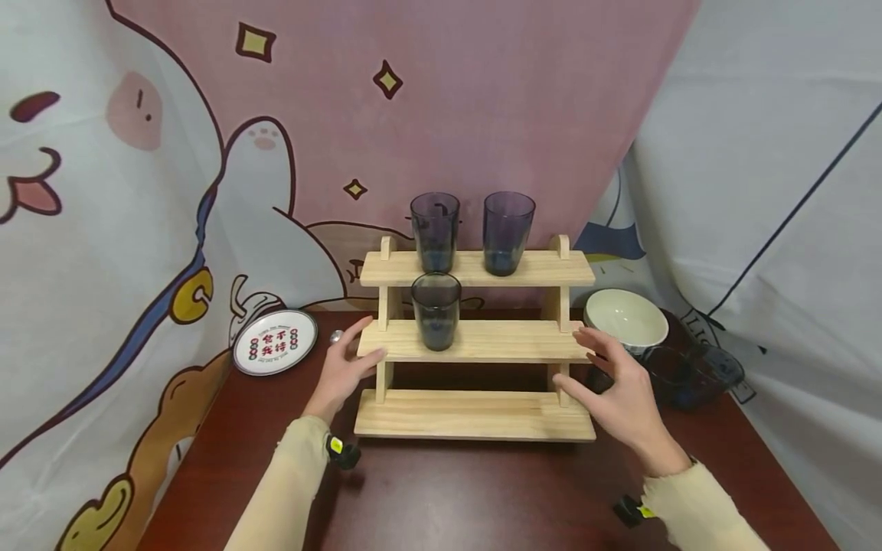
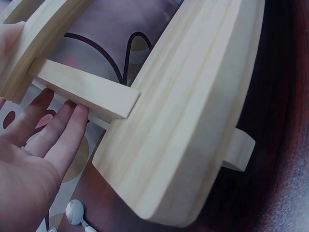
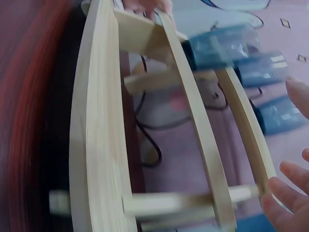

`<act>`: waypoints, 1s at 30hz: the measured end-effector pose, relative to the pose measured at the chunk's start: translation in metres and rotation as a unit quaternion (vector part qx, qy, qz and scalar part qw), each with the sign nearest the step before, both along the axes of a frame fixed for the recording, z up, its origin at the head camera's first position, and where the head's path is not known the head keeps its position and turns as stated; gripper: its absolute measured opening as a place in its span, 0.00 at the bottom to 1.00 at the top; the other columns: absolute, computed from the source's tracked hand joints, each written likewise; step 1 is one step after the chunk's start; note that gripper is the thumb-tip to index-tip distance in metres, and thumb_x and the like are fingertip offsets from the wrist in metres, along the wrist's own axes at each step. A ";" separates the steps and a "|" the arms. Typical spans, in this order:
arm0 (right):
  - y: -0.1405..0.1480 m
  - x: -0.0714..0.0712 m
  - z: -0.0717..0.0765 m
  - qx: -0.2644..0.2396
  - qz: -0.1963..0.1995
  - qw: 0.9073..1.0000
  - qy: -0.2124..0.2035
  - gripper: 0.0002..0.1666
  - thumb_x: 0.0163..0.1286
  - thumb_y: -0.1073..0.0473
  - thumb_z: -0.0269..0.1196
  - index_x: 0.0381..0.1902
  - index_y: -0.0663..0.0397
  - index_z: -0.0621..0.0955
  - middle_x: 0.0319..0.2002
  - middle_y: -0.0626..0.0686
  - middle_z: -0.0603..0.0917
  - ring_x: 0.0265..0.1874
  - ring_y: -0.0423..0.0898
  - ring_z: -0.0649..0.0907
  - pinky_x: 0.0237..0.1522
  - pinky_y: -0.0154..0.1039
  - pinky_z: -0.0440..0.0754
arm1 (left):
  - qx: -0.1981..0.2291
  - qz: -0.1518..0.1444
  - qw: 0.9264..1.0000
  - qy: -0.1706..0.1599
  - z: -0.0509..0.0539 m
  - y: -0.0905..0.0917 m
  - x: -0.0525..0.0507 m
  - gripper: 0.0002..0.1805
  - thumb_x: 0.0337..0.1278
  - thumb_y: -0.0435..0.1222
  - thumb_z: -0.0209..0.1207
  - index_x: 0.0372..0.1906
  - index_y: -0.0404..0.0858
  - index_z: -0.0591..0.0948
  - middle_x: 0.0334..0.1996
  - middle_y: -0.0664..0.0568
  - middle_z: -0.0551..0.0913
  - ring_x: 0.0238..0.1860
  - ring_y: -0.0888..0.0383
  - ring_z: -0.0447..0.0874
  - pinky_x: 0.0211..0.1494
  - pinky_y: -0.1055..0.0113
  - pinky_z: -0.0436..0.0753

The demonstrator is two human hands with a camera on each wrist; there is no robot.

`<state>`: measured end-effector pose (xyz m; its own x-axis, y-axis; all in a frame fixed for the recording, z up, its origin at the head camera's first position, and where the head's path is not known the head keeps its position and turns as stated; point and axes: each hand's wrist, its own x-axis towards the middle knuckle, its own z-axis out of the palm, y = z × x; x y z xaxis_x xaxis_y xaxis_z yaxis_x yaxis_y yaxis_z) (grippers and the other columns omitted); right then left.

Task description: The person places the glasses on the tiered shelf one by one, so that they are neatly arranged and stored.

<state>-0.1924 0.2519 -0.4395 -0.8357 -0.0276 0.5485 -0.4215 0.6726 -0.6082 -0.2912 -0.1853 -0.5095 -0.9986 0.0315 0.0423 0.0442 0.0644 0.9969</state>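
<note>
A three-tier wooden rack (image 1: 475, 417) stands on the table. Two dark tinted glasses (image 1: 436, 233) (image 1: 508, 233) are upright on its top tier, and a third tinted glass (image 1: 437, 317) stands on the middle tier, left of centre. My left hand (image 1: 341, 375) grips the left end of the middle tier, thumb at the shelf's front and fingers against the side upright, as the left wrist view shows. Beside the right end is my right hand (image 1: 620, 386), fingers spread. In the right wrist view its fingers (image 3: 285, 193) hold nothing; whether they touch the wood I cannot tell.
An oval white plate (image 1: 276, 342) with red lettering leans at the back left. A spoon (image 2: 75, 212) lies by the rack's left side. Behind my right hand are a pale bowl (image 1: 628, 317) and dark glassware (image 1: 710, 375). Printed cloth (image 1: 468, 99) hangs around the table (image 1: 441, 505).
</note>
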 end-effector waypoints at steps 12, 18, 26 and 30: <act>0.099 0.015 0.005 -0.031 -0.139 0.990 -0.003 0.48 0.59 0.60 0.81 0.75 0.45 0.74 0.64 0.53 0.81 0.59 0.20 0.72 0.57 0.12 0.68 | -0.001 -0.001 1.000 0.002 -0.001 0.000 -0.001 0.39 0.65 0.34 0.71 0.77 0.56 0.72 0.63 0.36 0.80 0.52 0.47 0.88 0.53 0.50 0.90; 0.157 0.012 0.001 -0.029 -0.217 0.972 -0.086 0.47 0.66 0.46 0.76 0.79 0.39 0.70 0.73 0.49 0.75 0.65 0.23 0.72 0.62 0.14 0.66 | -0.007 -0.001 1.000 0.008 -0.001 0.000 -0.001 0.38 0.65 0.34 0.72 0.77 0.57 0.72 0.62 0.35 0.81 0.52 0.47 0.88 0.52 0.49 0.90; 0.198 0.001 -0.013 0.003 -0.230 0.955 -0.189 0.58 0.70 0.38 0.70 0.85 0.56 0.55 0.80 0.73 0.56 0.72 0.79 0.64 0.70 0.70 0.67 | 0.000 -0.001 1.000 0.012 0.000 0.000 -0.001 0.38 0.64 0.34 0.72 0.75 0.60 0.74 0.61 0.36 0.81 0.50 0.48 0.88 0.51 0.50 0.90; 0.209 -0.002 -0.021 0.009 -0.225 0.947 -0.227 0.64 0.71 0.34 0.67 0.85 0.60 0.48 0.80 0.77 0.50 0.71 0.83 0.61 0.62 0.80 0.65 | -0.002 -0.001 1.000 0.013 -0.002 0.000 -0.001 0.39 0.64 0.34 0.72 0.77 0.55 0.72 0.61 0.35 0.81 0.50 0.47 0.88 0.52 0.49 0.90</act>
<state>-0.1944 0.4610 -0.4609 -0.9149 0.3816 0.1315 0.2132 0.7335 -0.6454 -0.2924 -0.1850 -0.5112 -0.9970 0.0347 0.0691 0.0713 0.0675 0.9952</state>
